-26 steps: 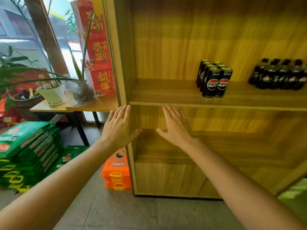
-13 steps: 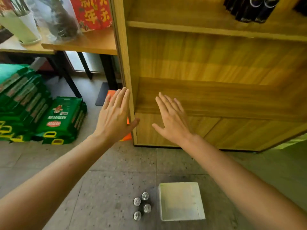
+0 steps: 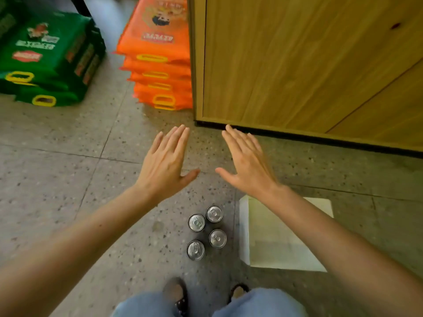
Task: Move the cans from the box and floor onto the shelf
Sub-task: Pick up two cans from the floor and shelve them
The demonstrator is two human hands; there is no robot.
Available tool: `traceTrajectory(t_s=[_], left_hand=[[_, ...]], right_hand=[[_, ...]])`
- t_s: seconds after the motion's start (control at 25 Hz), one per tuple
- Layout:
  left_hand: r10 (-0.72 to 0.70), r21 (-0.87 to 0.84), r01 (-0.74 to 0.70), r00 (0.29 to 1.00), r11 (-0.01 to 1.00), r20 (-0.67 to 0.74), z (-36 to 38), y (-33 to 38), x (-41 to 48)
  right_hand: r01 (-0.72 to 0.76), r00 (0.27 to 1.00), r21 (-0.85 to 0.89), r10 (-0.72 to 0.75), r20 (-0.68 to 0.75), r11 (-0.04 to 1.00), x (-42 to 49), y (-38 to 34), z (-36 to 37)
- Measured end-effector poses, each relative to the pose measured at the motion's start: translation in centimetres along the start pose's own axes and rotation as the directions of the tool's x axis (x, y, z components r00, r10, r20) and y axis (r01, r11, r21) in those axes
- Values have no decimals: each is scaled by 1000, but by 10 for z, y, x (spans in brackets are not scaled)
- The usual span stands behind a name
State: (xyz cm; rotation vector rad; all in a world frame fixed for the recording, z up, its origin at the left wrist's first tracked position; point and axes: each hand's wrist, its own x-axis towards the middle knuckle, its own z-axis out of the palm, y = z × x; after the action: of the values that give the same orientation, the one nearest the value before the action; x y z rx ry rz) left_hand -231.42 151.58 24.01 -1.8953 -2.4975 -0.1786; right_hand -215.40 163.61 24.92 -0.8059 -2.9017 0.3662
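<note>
Speckled grey terrazzo floor [image 3: 68, 179], with the wooden cabinet base of the shelf unit [image 3: 297, 65] at far right, a stack of orange woven sacks with yellow handles [image 3: 158, 65] just left of it, and a stack of green sacks [image 3: 45, 58] at far left. I have both hands out over the floor, palms down. My left hand [image 3: 168, 162] is flat with fingers spread and nothing in it. My right hand [image 3: 246, 162] is the same, splayed and empty.

The 4 silver-topped drink cans [image 3: 206, 232] stand on the floor in a loose square cluster, nearer to me than both hands and roughly between them, just ahead of my shoes. All 4 are upright, long axis vertical, pull-tab tops facing the camera. They sit close together; I cannot tell whether they touch.

The white open-topped cardboard box [image 3: 274, 248] sits just right of the cans, partly under my right forearm. The part I can see holds no cans.

Judgement: the hands must pull back toward me and drop. The left hand has the clearer line to the left pair, the right to the right pair. Top-down side grips suit upright cans.
</note>
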Motion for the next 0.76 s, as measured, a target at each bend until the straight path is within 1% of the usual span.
traceTrajectory(t_s=[0.16, 0.28, 0.36, 0.48, 0.56, 0.64, 0.76], left_hand=[[17, -46, -15, 999, 999, 46, 123, -5, -40], [36, -136, -28, 998, 990, 50, 187, -4, -65], [38, -223, -24, 998, 975, 59, 218, -1, -82], [33, -327, -1, 995, 945, 92, 250, 6, -105], [-3, -420, 67, 989, 905, 151, 260, 12, -118], [-62, -532, 183, 969, 826, 238, 261, 14, -120], [-65, -627, 226, 961, 745, 269, 269, 13, -114]], right_hand=[[70, 994, -18, -68, 81, 997, -30, 25, 125], [80, 989, 20, -82, 124, 997, -52, 41, 187], [53, 987, 82, -65, 148, 995, -66, 47, 218], [-2, 981, 206, -38, 190, 979, -76, 50, 246], [-62, 971, 292, -10, 240, 954, -80, 51, 256], [-139, 963, 408, 27, 270, 902, -79, 50, 261], [-198, 952, 546, 28, 304, 814, -72, 51, 266]])
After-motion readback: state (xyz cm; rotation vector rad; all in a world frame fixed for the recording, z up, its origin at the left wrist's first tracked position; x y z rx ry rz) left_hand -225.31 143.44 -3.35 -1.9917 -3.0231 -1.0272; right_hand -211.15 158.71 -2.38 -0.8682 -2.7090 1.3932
